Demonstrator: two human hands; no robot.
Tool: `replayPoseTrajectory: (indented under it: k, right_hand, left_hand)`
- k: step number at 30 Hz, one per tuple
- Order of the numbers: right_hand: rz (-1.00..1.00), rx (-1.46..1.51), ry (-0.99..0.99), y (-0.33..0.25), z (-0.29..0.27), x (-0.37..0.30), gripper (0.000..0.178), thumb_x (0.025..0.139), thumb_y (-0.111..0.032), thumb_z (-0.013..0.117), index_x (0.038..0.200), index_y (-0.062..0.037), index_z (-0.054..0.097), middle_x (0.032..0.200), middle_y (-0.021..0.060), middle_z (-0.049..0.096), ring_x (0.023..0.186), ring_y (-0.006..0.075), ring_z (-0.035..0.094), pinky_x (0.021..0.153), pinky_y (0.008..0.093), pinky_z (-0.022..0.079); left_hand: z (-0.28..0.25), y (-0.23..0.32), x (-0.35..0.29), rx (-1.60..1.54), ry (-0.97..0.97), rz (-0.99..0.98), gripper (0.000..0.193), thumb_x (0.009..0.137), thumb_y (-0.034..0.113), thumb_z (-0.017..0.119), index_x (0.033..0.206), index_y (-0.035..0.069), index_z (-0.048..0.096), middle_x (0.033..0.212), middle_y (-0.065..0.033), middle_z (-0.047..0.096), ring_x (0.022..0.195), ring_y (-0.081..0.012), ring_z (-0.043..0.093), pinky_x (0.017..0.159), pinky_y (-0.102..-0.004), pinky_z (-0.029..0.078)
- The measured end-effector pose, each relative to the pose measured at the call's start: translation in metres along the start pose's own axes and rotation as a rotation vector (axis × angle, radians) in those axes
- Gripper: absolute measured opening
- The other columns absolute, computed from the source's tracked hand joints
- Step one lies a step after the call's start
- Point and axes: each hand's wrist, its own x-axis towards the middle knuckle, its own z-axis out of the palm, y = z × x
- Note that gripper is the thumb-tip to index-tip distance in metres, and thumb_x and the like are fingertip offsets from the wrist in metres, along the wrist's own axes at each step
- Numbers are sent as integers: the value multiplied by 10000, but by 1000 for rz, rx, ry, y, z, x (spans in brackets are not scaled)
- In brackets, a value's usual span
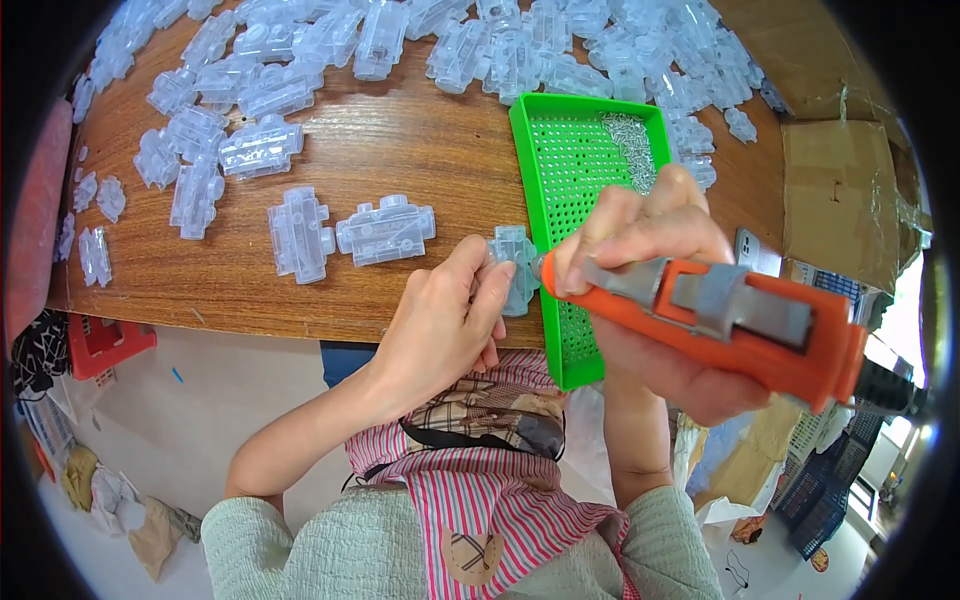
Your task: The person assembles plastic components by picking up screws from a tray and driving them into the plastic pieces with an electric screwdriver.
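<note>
The right hand (655, 235) wraps its grip around an orange power screwdriver (745, 325); the left hand (435, 320) pinches a clear plastic casing (518, 297) at the bench's (400, 130) near edge, beside a green tray (531, 175). Farther off I see screws (632, 150) heaped inside it, and more casings (260, 150) beyond.

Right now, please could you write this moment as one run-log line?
left hand: holds clear plastic part | right hand: grips orange tool, tip at part | green tray: beside part, small metal pieces inside
</note>
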Motion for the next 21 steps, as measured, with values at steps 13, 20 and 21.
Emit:
replayPoseTrajectory:
  k: [13, 20, 21]
  right_hand:
    - [-139, 77, 363, 2, -25, 17, 1011, 738, -859, 506, 953, 124, 597, 854, 80, 457, 622, 239, 576, 524, 355, 517]
    - [41, -115, 476, 5, -17, 13, 1022, 727, -891, 462, 913, 104, 599, 806, 85, 454, 615, 233, 576, 474, 327, 502]
    - [26, -140, 520, 6, -17, 13, 1022, 723, -895, 458, 904, 100, 601, 798, 84, 455, 607, 231, 570, 469, 325, 498]
  left_hand:
    - [-6, 1, 0, 65, -57, -60, 273, 1020, 215, 500, 869, -10, 471, 615, -89, 602, 479, -151, 619, 425, -286, 472]
    - [-6, 3, 1, 44, -50, -88, 275, 1026, 212, 489, 860, -6, 472, 610, -80, 601, 477, -136, 609, 438, -280, 477]
    - [-5, 4, 1, 44, -53, -91, 275, 1026, 212, 489, 860, -6, 472, 610, -80, 601, 477, -136, 609, 438, -280, 477]
